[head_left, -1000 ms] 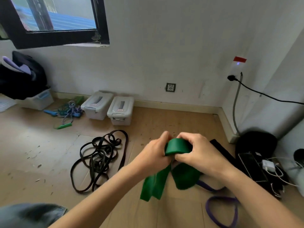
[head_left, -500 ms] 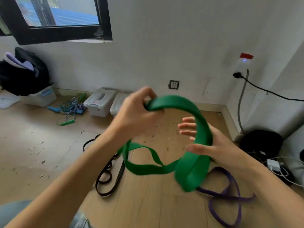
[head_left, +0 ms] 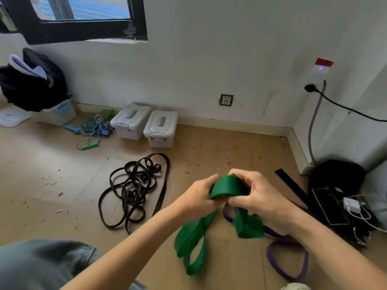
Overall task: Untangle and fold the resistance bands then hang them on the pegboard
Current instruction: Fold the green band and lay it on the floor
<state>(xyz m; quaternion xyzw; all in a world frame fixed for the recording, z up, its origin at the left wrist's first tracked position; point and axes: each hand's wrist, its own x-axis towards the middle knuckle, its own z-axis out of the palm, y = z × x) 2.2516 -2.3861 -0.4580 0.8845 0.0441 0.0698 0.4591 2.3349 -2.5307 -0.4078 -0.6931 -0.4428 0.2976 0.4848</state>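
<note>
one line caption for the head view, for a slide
Both hands fold a green band above purple and black bands.

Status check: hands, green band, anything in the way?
Left hand and right hand both grip the green band, folded between them, loops dangling. Black bands tangled on floor. Purple band underneath.

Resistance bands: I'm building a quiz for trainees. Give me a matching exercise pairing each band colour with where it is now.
Things:
1. green band
2. black band
3. purple band

Places:
A. tangled heap on the floor, left of the hands
B. on the floor under the right forearm
C. gripped by the left hand and the right hand

Pairs: 1-C, 2-A, 3-B
</note>
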